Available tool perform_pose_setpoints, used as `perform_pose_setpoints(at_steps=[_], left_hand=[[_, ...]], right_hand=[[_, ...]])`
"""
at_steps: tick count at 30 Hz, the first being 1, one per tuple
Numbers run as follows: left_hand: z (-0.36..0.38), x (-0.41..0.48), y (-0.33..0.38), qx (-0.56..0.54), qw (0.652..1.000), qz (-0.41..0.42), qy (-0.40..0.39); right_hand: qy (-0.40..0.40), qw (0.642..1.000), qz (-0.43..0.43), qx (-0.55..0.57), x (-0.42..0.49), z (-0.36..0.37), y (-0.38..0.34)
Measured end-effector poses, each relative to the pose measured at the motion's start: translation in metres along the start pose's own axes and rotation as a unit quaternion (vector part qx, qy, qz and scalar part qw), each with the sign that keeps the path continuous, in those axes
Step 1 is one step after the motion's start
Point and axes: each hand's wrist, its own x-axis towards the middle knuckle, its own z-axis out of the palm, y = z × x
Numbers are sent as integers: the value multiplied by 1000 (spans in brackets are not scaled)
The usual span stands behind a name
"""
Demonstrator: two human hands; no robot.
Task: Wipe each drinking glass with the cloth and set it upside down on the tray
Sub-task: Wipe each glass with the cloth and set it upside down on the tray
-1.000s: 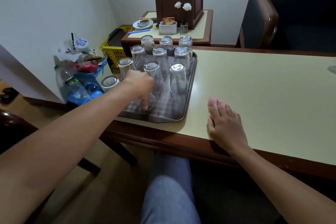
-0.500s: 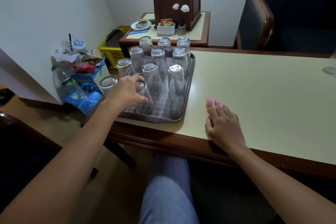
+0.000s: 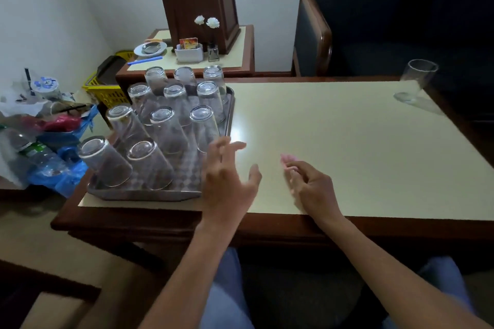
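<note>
My left hand hovered with its fingers spread and slightly curled, gripping nothing, just over the near right corner of the tray. To the left of those fingers, eleven glasses stood upside down on the tray in rows, the nearest of them just beside my palm but not touching it. My right hand rested low over the table, its fingers loosely curled; a bit of the pink cloth showed past my fingertips, and I could not tell whether they actually pinched it or merely lay against it, as that hand was blurred. The two hands were near each other with bare tabletop between them. Far beyond my right fingertips, at the table's far right corner, one upright glass stood alone, well apart from both hands and from the tray.
</note>
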Motion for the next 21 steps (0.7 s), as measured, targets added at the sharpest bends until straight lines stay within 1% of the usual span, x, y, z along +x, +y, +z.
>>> perform_pose_setpoints(at_steps=[2, 4, 6, 8, 10, 12, 15, 17, 21], left_hand=[[42, -4, 24, -36, 993, -7, -109], [79, 1, 41, -22, 980, -14, -200], [113, 9, 52, 19, 965, 3, -263], [141, 17, 58, 51, 951, 21, -304], [164, 24, 65, 100, 941, 40, -321], [186, 31, 75, 130, 941, 54, -307], [218, 50, 100, 89, 954, 40, -282], [244, 73, 118, 67, 951, 48, -300], [309, 126, 154, 0, 941, 60, -333]], right_hand=[[40, 999, 26, 5, 0, -32, 8], [82, 995, 36, -44, 5, -69, 26], [119, 985, 58, -107, 13, -107, 48], [160, 968, 88, -172, 21, -144, 70], [180, 950, 114, -227, 34, -178, 91], [170, 933, 152, -280, 49, -208, 109], [108, 887, 209, -398, 65, -234, 131], [86, 866, 208, -447, 71, -238, 143], [73, 856, 208, -468, 76, -237, 148]])
